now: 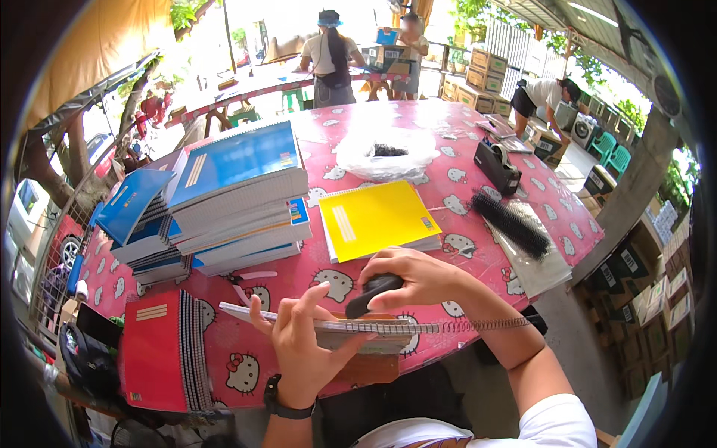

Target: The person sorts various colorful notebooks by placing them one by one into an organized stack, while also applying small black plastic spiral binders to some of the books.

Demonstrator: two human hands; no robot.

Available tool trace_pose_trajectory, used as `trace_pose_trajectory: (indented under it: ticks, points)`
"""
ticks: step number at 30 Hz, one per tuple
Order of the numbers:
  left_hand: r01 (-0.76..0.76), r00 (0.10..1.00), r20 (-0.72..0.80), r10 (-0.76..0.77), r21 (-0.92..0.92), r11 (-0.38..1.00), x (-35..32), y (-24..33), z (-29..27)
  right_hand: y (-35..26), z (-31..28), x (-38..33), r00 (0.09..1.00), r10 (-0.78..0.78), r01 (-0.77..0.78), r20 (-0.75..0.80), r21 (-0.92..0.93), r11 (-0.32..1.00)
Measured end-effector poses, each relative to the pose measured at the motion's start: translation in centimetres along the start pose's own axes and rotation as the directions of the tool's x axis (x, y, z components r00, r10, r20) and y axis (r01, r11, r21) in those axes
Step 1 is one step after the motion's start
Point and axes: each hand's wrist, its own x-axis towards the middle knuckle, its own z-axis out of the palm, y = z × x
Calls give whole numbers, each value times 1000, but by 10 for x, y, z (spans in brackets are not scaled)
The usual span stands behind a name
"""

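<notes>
Edge-up near the table's front, a spiral-bound notebook (258, 316) is pinched in my left hand (299, 347), thumb on the near side and fingers spread along its top. A wire-like coil (455, 327) runs along its bound edge and sticks out well past its right end. My right hand (418, 276) is closed around a dark rounded handheld tool (364, 300), set against or just above the coil; its exact kind is unclear. Below the notebook lies a brown wooden block (373, 368). Just beyond my hands sits a stack of yellow notebooks (381, 220).
Blue notebooks (239, 164) rise in tall piles at left, with red notebooks (153, 351) nearer me. Pink-handled pliers (250, 280) lie between. Black coils (511, 224), a tape dispenser (499, 168) and a plastic bag (388, 153) are beyond. Three people work farther off among boxes (485, 71).
</notes>
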Motion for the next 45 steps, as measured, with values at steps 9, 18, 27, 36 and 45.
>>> trace_pose_trajectory:
  ticks: [9,18,27,36,45]
  points:
    - [-99,946,-299,130,116,988,6,-39,-3,7,8,-4,997,53,-49,-53,77,996]
    - [253,936,176,-306,-939,233,-5,-122,-13,-13,6,4,994,-85,106,-71,406,908]
    - [141,939,56,-340,-962,233,-23,-121,-15,-44,5,19,968,-224,244,-115,647,722]
    - [159,967,142,-210,-985,67,-10,-91,10,-23,-5,13,982,-73,148,-176,458,877]
    - [435,894,444,60,-893,118,39,-88,28,13,24,-26,998,45,-68,51,674,736]
